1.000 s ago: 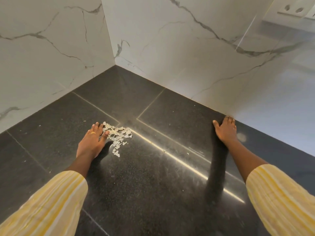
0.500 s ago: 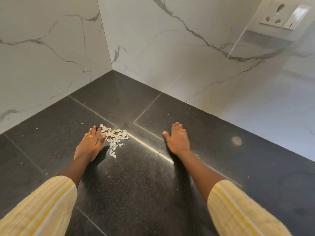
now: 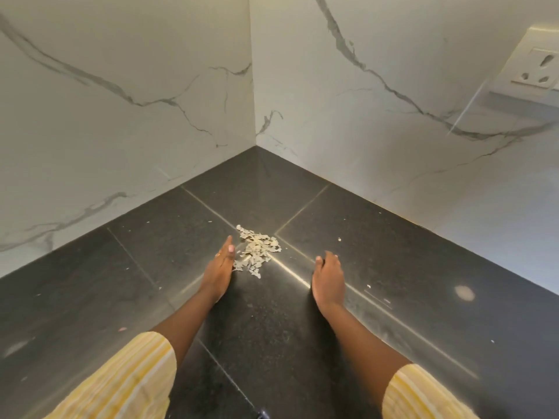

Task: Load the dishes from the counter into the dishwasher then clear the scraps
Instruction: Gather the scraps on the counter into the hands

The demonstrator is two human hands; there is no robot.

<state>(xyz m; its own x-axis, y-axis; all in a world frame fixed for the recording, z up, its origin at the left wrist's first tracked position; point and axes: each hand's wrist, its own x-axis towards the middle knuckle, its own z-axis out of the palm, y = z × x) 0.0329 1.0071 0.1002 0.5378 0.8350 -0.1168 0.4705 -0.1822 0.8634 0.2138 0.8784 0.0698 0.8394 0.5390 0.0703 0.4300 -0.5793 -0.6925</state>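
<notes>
Scrap pile (image 3: 257, 251) on the dark counter (image 3: 393, 267). The left hand (image 3: 219, 269), set on edge with straight fingers and holding nothing, touches the pile's left side. The right hand (image 3: 328, 282), flat and empty, lies near the pile's right, apart from it. The pile's long axis runs away from the person.

No text, label, brand, number or sign can be read anywhere in the frame; the white wall socket (image 3: 537, 71) at the upper right shows only its pin holes, with no legible marking on its face
</notes>
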